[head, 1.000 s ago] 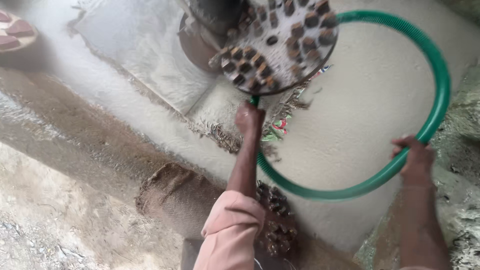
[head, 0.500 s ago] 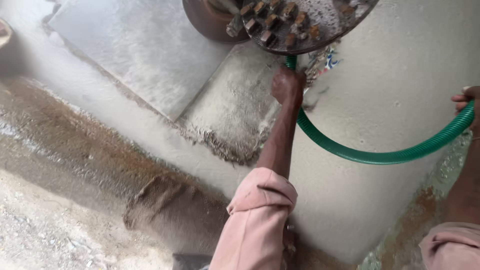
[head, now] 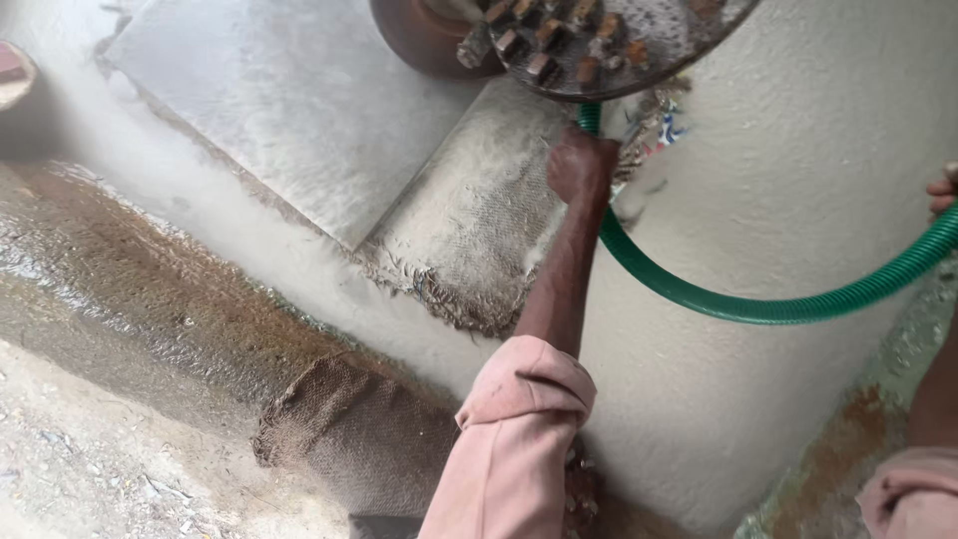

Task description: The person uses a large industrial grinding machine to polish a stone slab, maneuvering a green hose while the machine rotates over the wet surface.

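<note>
My left hand [head: 581,165] grips a green ribbed hose [head: 758,304] close to its end, just under a round metal disc [head: 609,45] studded with small brown blocks at the top of the view. The hose curves down and right across pale wet slurry to my right hand [head: 941,192], which holds it at the right edge, mostly out of view. Both arms wear pink rolled sleeves.
A grey stone slab [head: 299,110] lies at the upper left, with a frayed burlap sack [head: 469,225] beside it. Another brown sack [head: 359,434] lies at the bottom centre. Wet brown ground [head: 120,279] runs along the left. A round reddish object [head: 14,75] sits at the far left edge.
The view has shifted down and left, so the disc and hose loop sit higher and further right. My right hand has slid toward the right edge. Both hands keep their grip on the hose.
</note>
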